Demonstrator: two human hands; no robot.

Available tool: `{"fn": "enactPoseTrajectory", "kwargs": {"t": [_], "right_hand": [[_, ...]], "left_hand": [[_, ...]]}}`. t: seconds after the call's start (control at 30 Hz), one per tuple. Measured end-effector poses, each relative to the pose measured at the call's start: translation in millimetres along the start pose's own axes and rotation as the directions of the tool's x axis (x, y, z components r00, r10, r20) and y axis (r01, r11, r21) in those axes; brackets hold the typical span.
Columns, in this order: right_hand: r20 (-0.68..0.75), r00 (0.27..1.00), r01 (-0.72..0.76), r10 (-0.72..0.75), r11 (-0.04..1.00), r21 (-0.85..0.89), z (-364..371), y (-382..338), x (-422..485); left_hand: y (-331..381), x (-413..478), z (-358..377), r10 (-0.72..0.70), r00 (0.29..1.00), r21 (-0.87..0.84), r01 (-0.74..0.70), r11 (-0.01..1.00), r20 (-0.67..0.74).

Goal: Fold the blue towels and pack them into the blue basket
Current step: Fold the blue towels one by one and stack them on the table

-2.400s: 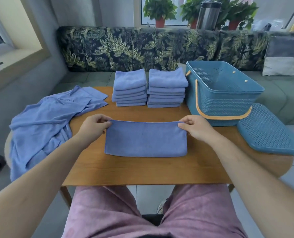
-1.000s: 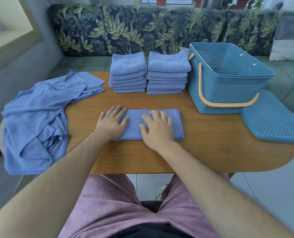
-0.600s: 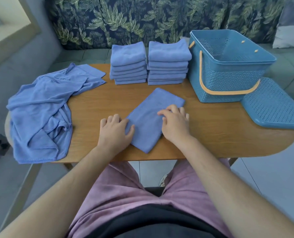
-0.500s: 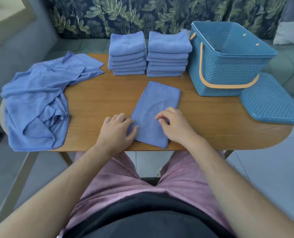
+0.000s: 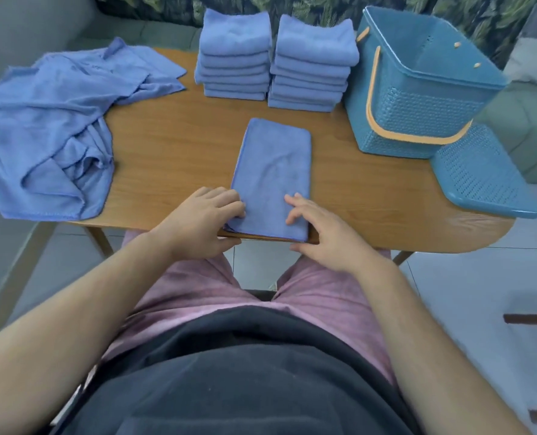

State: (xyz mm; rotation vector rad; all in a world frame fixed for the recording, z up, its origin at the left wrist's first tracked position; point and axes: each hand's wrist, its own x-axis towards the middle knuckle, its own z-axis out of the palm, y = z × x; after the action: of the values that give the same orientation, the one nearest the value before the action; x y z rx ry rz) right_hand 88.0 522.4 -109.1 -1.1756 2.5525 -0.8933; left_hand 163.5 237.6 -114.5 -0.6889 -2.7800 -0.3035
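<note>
Wooden surface (image 5: 173, 146) is hosting the fold, and the towel (image 5: 273, 171) — lying crosswise a second ago — is now pointing straight away from the person, near end sitting at the front edge, so the next fold is looking ready. Left grip (image 5: 198, 224) is resting fingers on the near-left corner, though I cannot tell if it is pinching, while right grip (image 5: 327, 237) is lying released, fingers spread on the near-right part. Folded stacks (image 5: 312, 64) are standing behind, just beside the blue basket (image 5: 418, 114), its lid (image 5: 481, 177) lying off to the right — nothing is blocking the path, yet the unfolded heap (image 5: 47, 127) at left is awaiting work.
</note>
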Motion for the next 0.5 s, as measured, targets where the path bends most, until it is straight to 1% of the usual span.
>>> {"fn": "enactPoseTrajectory", "kwargs": {"t": [0.1, 0.2, 0.23, 0.3, 0.37, 0.43, 0.5], "right_hand": [[-0.010, 1.000, -0.018, 0.020, 0.992, 0.121, -3.2, -1.7, -5.7], [-0.071, 0.997, -0.022, 0.036, 0.980, 0.197, -6.8, -0.4, -8.8], [-0.091, 0.995, -0.027, 0.049, 0.974, 0.224, -8.3, 0.6, -9.3], [-0.111, 0.991, -0.045, 0.081, 0.954, 0.296, -11.2, -0.2, -8.6], [-0.091, 0.987, -0.091, 0.133, 0.926, 0.366, -16.2, -5.5, -8.7], [-0.056, 0.986, -0.117, 0.159, 0.886, 0.448, -22.6, -12.5, -11.0], [-0.040, 0.986, -0.119, 0.160, 0.857, 0.502, -28.1, -20.4, -12.2]], "left_hand": [[3.0, -2.8, -3.1, 0.002, 1.000, -0.087, -0.003, 0.996, -0.015], [2.3, -6.7, -5.7, -0.011, 1.000, -0.223, 0.007, 0.975, -0.017], [3.2, -8.0, -8.3, -0.037, 0.999, -0.277, 0.031, 0.960, -0.019], [6.8, -11.1, -17.9, -0.134, 0.991, -0.372, 0.113, 0.921, -0.029], [9.3, -12.6, -27.4, -0.251, 0.968, -0.499, 0.210, 0.840, -0.015], [11.7, -13.2, -33.2, -0.345, 0.938, -0.651, 0.280, 0.705, 0.030], [15.1, -13.4, -38.5, -0.423, 0.906, -0.768, 0.292, 0.570, 0.031]]}}
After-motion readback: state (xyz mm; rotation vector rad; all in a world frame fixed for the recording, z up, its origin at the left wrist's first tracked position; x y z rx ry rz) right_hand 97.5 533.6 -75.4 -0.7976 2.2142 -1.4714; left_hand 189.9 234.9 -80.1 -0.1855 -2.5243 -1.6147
